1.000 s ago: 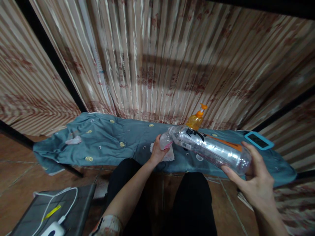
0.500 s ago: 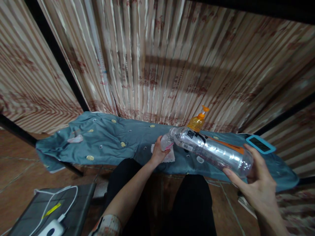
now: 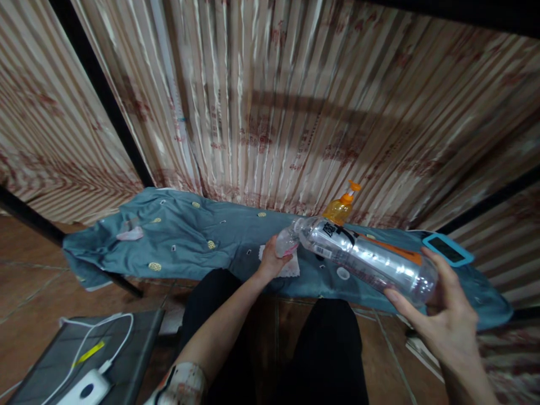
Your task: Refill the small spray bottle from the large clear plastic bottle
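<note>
My right hand (image 3: 447, 309) grips the base end of a large clear plastic bottle (image 3: 367, 259) with a silver and orange label. The bottle lies tilted in the air, its neck lower left at the mouth of a small clear bottle (image 3: 287, 241). Around that small bottle my left hand (image 3: 273, 263) is closed. A white tissue (image 3: 291, 267) lies under the left hand on the blue-green cloth (image 3: 236, 225). Close below the large bottle is a small round whitish cap (image 3: 343, 273). Behind it stands a yellow pump bottle (image 3: 338, 209) with an orange pump head.
A blue-framed device with a dark screen (image 3: 448, 249) rests on the cloth at the right. A crumpled pale tissue (image 3: 130, 233) lies at its left. At lower left a dark stool (image 3: 130, 349) carries a white device (image 3: 86, 388) and cable. Black poles frame the striped curtain (image 3: 261, 112).
Both hands keep hold of the two bottles in nearly the same pose. The view has shifted very slightly; the large bottle's base end appears a little farther right.
</note>
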`<state>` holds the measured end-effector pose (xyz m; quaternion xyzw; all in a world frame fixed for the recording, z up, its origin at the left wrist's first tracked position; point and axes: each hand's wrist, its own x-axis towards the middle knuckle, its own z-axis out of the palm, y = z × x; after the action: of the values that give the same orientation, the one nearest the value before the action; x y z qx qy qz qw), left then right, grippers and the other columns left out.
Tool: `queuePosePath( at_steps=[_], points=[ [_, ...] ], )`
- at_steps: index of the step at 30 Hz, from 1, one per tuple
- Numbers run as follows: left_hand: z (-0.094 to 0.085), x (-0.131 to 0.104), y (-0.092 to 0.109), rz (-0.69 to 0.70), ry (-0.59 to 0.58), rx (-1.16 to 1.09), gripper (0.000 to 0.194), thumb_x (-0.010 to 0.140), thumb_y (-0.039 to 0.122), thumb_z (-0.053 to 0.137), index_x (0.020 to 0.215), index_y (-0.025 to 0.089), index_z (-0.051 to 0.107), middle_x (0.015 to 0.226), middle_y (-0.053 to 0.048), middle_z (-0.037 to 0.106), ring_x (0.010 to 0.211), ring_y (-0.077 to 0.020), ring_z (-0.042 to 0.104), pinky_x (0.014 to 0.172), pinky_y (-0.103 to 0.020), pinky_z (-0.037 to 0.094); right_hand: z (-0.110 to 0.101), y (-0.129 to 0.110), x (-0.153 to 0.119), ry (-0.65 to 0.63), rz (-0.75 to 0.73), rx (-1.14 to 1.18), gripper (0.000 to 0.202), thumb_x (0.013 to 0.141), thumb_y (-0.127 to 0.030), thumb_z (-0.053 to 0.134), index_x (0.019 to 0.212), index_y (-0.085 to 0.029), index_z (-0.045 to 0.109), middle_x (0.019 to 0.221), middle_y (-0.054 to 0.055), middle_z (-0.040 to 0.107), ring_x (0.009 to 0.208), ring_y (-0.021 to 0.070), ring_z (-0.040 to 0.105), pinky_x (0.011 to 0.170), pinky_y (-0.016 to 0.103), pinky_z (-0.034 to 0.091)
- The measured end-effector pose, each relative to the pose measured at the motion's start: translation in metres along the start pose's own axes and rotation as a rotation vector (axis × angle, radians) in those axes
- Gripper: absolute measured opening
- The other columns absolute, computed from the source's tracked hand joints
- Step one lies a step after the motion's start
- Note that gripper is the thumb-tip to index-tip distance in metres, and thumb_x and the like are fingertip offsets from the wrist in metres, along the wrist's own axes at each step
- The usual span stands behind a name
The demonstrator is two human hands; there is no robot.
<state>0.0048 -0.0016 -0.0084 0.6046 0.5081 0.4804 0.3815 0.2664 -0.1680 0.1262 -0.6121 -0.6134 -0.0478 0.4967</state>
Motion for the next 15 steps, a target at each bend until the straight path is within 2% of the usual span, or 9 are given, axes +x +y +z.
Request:
queuePosePath(
  at_steps=[7, 15],
  points=[
    [-0.0011, -0.0009, 0.0028, -0.01, -0.001, 0.004, 0.047, 0.065, 0.009, 0.089, 0.105, 0.02, 0.067, 0.106, -0.002, 0.074, 0.109, -0.0271, 0.07, 0.102, -0.042, 0.054, -0.0009, 0.0016, 0.0007, 0.006, -0.019, 0.007, 0.091, 0.078, -0.061, 0.082, 0.159, -0.031, 0.053, 0.142, 0.015, 0.065, 0.116, 0.0436, 0.071, 0.099, 0.064, 0.061],
    [-0.0007, -0.0004, 0.001, -0.013, 0.012, -0.008, 0.05, 0.063, 0.01, 0.091, 0.106, 0.02, 0.068, 0.105, -0.003, 0.075, 0.106, -0.0271, 0.07, 0.101, -0.042, 0.054, -0.0018, 0.0027, 0.001, -0.005, -0.057, 0.002, 0.09, 0.079, -0.059, 0.083, 0.159, -0.031, 0.053, 0.142, 0.012, 0.065, 0.112, 0.0376, 0.073, 0.099, 0.056, 0.062]
  ],
)
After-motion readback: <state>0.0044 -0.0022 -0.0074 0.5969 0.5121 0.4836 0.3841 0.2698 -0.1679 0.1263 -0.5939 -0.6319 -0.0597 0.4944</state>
